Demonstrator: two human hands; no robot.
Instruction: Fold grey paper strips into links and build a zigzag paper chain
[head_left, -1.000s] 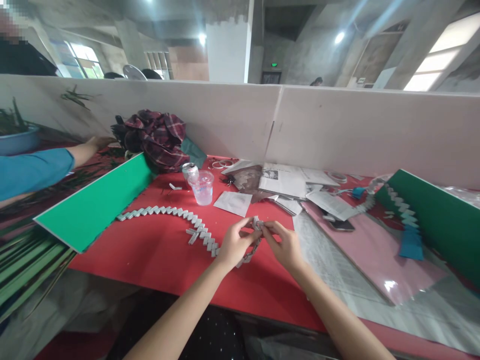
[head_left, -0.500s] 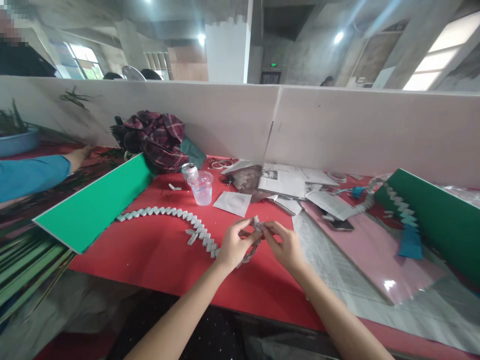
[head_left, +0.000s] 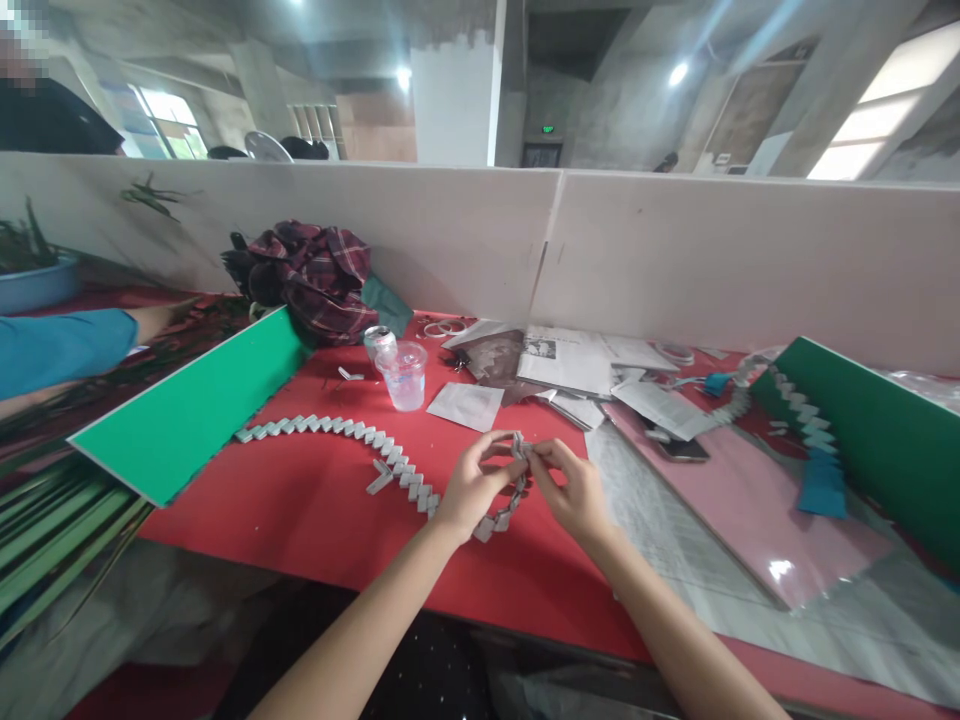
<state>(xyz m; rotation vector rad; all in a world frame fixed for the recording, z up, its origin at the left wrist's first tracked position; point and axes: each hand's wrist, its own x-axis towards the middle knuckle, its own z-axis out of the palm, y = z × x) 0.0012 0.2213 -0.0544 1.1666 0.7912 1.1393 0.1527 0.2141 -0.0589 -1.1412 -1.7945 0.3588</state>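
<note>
you sit at a red tabletop [head_left: 300,510] fenced by a white partition [head_left: 675,260], in a bare concrete hall. your left hand [head_left: 469,487] and right hand [head_left: 574,490] meet near the front edge, fingertips of both pinched on the end of the folded paper chain [head_left: 337,425]. the chain loops under your palms and trails left across the tabletop. count two green boards [head_left: 187,410], one plastic cup [head_left: 405,375], one can [head_left: 379,342] and a second chain [head_left: 799,412] by the right board.
</note>
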